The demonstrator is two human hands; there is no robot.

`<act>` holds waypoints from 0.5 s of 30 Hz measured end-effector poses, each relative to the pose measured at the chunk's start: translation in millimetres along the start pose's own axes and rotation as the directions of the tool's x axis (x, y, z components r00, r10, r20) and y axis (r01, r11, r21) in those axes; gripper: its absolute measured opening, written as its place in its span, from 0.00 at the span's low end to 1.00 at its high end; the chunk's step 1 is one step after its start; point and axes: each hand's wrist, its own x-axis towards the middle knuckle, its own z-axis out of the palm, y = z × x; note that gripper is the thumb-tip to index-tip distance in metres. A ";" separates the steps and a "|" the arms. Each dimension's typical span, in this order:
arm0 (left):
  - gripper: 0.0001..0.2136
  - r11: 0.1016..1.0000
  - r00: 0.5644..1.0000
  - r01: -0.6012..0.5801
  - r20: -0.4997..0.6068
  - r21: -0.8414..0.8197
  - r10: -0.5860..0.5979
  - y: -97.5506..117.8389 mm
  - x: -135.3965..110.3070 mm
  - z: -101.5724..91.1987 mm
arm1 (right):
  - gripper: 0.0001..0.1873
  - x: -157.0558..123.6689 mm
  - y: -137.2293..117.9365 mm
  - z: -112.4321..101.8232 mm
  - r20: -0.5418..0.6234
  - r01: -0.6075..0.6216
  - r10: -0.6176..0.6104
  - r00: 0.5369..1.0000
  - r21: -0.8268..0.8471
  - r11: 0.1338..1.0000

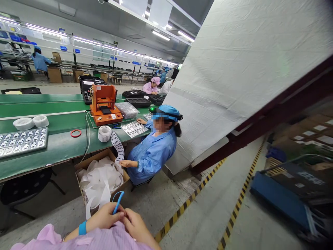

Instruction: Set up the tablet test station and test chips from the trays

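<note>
We're pinching a blue cord (pixel 118 202) with left hand (pixel 105 216) and right hand (pixel 136 224) closed together on it, above our pink smock (pixel 91 239). Its lower end is hidden in the fingers, so we can't tell which hand carries it. A blue wristband (pixel 82 227) is showing on the left wrist, and a cardboard box (pixel 90 163) is sitting ahead.

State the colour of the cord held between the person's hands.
Bright blue; the thin looped cord shows best in the head view.

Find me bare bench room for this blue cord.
For the blue cord, bare green bench lies between the red ring and the card sheet, below the white rolls. Around the orange machine it is crowded with trays and label sheets.
</note>
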 end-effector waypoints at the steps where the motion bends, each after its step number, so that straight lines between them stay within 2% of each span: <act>1: 0.17 1.000 0.999 0.001 -0.039 -0.031 -0.002 -1.3 -0.6 -1.4 | 0.15 -0.9 9.6 0.7 -0.038 -0.016 0.016 0.999 0.009 1.000; 3: 0.20 0.988 0.996 0.005 -0.091 -0.155 -0.019 -0.4 -2.4 -6.8 | 0.16 -4.8 27.8 -3.0 -0.091 -0.008 0.010 0.996 0.020 1.000; 5: 0.22 0.945 0.991 0.022 -0.119 -0.327 -0.065 6.0 -5.1 -15.3 | 0.16 -9.6 45.2 -5.7 -0.122 -0.051 0.048 0.991 -0.025 0.998; 8: 0.19 0.810 0.989 -0.004 -0.123 -0.586 -0.084 22.0 -11.4 -28.5 | 0.16 -16.0 68.8 -1.0 -0.159 -0.185 0.160 0.974 -0.158 0.970; 10: 0.14 0.690 0.993 -0.037 -0.102 -0.723 -0.054 31.7 -15.8 -34.0 | 0.16 -19.1 79.7 4.8 -0.133 -0.218 0.195 0.972 -0.183 0.959; 12: 0.12 0.599 0.994 -0.062 -0.104 -0.798 -0.036 37.4 -18.3 -35.8 | 0.15 -21.6 84.4 8.4 -0.073 -0.192 0.182 0.980 -0.150 0.970; 15: 0.15 0.587 0.977 -0.134 -0.206 -0.799 -0.057 38.3 -16.5 -34.1 | 0.15 -25.6 79.5 5.5 -0.016 -0.136 0.135 0.991 -0.098 0.986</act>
